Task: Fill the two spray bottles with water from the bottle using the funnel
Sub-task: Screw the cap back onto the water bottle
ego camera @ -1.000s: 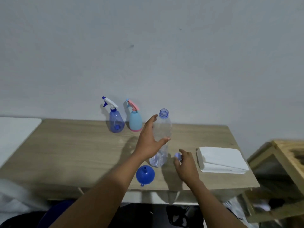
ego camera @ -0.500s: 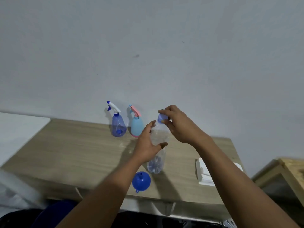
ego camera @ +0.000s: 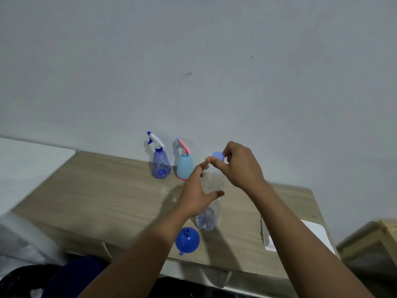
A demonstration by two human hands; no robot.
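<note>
A clear plastic water bottle (ego camera: 211, 208) stands upright on the wooden table (ego camera: 103, 196). My left hand (ego camera: 196, 193) wraps around its middle. My right hand (ego camera: 239, 166) pinches the pale blue cap (ego camera: 218, 155) at the bottle's neck. A blue funnel (ego camera: 187, 240) lies mouth-down near the table's front edge, just left of the bottle. At the back by the wall stand a translucent blue spray bottle (ego camera: 160, 161) with a white trigger and a light-blue spray bottle (ego camera: 184, 165) with a pink trigger, both with heads on.
A white folded cloth stack (ego camera: 318, 235) lies on the table's right end, partly behind my right forearm. A wooden crate (ego camera: 373, 239) stands off the table to the right. A white surface (ego camera: 28, 160) adjoins the table on the left.
My right hand picked the cap up from the table and brought it to the bottle's neck, where it now holds it. My left hand stayed on the bottle. The view shifted right and up.
</note>
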